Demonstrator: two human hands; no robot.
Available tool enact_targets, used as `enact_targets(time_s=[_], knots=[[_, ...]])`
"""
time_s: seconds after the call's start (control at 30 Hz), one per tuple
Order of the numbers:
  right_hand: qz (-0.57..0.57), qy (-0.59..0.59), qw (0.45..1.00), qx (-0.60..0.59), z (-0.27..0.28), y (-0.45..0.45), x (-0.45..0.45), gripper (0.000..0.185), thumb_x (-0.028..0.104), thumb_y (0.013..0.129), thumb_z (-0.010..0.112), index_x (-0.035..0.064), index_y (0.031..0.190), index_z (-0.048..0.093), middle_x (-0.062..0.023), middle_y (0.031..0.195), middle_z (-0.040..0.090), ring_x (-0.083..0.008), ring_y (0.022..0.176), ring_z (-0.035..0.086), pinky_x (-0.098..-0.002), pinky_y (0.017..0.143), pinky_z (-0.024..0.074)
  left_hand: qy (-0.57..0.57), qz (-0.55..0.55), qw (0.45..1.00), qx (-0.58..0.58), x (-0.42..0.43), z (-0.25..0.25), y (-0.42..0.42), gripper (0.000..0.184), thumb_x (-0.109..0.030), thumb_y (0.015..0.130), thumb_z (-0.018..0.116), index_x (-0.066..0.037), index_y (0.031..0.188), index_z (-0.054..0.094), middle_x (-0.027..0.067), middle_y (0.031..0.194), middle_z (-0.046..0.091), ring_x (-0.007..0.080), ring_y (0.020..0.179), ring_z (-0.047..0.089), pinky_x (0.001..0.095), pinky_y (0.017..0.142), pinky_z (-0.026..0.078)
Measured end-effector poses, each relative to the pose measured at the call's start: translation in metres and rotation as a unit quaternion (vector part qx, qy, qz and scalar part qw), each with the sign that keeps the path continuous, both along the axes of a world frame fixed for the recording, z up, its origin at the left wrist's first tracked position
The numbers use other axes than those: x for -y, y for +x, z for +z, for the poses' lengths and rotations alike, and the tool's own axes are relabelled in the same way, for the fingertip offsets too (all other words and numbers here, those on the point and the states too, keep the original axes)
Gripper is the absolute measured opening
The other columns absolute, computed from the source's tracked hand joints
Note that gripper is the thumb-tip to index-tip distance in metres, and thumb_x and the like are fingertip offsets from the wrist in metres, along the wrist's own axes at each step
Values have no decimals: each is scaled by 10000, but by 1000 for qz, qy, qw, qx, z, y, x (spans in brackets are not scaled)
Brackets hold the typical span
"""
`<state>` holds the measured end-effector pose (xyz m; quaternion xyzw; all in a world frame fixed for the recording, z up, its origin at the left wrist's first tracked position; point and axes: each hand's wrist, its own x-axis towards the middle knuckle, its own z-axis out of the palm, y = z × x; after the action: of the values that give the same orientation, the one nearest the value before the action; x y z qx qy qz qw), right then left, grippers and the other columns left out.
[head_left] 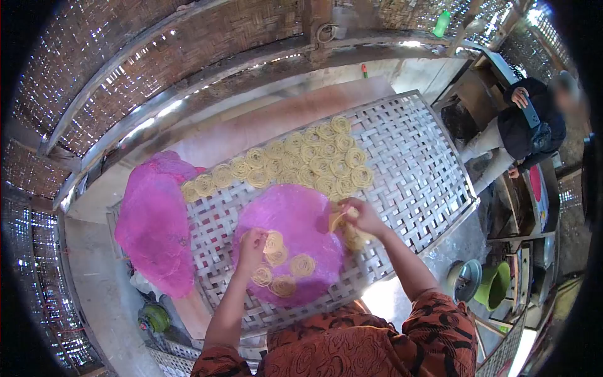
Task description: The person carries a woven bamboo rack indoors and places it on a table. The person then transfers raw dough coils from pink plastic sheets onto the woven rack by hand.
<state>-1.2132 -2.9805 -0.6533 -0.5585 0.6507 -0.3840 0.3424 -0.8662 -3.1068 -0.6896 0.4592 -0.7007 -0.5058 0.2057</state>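
Note:
A round pink sheet (292, 217), thin and shiny like plastic, lies on a woven bamboo rack (414, 163). Several pale yellow noodle nests (303, 265) are spread over its near part. At the sheet's left side, the fingers of my left hand (252, 248) are closed on the edge of a noodle nest (273, 241). My right hand (361, 215) pinches another noodle nest (336, 221), tilted up at the sheet's right edge. Beneath my right hand, more nests (355, 239) rest on the rack, partly hidden by the hand and wrist.
Rows of noodle nests (308, 154) cover the rack's far middle. Crumpled pink plastic (154, 226) hangs over its left end. At the right stands a person (534, 119) holding a phone. A green bucket (495, 286) and a grey-blue basin (466, 279) are on the floor.

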Motion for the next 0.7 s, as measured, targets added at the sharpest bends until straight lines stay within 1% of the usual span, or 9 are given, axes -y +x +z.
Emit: enact_targets(time_s=[0.1,0.23,0.33,0.43,0.5,0.57,0.63,0.67,0.7], knots=[[-188,44,972,132,10,-38,-21,162,65,824,631,-20,962,627,-66,865,662,-124,827,613,-269,769,486,74,26,993,-86,0,11,-37,122,-33,893,559,-2,1010,547,46,907,633,101,873,597,234,770,466],[-246,1,957,151,10,-65,-27,223,110,873,611,-25,1051,617,-61,929,664,-122,835,619,-255,729,499,86,-24,988,-123,-5,18,-104,138,-56,897,554,18,1013,561,64,947,640,125,884,600,253,777,470],[-310,-12,893,325,-5,-66,-28,316,196,931,526,-12,1165,563,-70,1044,637,-164,860,631,-300,722,525,127,-42,983,-128,-10,0,-151,148,-55,904,542,10,1036,556,61,940,635,117,866,589,247,765,467],[-345,-24,864,366,-40,-68,-31,266,123,950,472,2,1168,567,-70,936,652,-136,792,638,-270,676,538,122,-39,979,-161,-18,-2,-185,135,-60,909,535,9,1023,560,61,929,632,113,834,586,240,746,463],[-332,25,899,284,-49,-67,-39,307,127,951,464,9,1227,528,-63,955,651,-163,801,644,-300,673,539,154,-26,972,-174,-25,-8,-202,131,-77,917,531,5,1015,562,61,920,630,111,827,584,243,735,466],[-271,133,929,-212,-31,-56,-40,367,158,941,491,16,1279,484,-66,1007,638,-183,841,636,-326,719,528,183,-13,965,-189,-32,-6,-216,131,-93,925,526,1,1007,564,60,911,628,108,821,582,247,723,469],[-307,9,938,-159,-26,-43,-44,418,200,923,531,11,1290,468,-74,1046,622,-199,887,622,-342,780,508,309,0,925,-222,-44,5,-226,154,-127,942,509,-13,1039,544,67,958,619,113,834,581,268,721,484],[-324,15,934,153,-22,-37,-47,434,190,911,549,10,1295,459,-72,997,639,-204,858,624,-361,762,505,310,-3,924,-223,-50,11,-231,154,-127,942,509,-13,1039,544,67,958,619,113,834,581,268,721,484],[-310,19,837,451,-7,-29,-49,451,180,899,566,9,1299,450,-71,948,656,-210,828,627,-380,745,503,358,-7,903,-239,-58,13,-233,173,-130,955,474,-37,1093,520,73,1019,601,134,861,602,287,718,512]])
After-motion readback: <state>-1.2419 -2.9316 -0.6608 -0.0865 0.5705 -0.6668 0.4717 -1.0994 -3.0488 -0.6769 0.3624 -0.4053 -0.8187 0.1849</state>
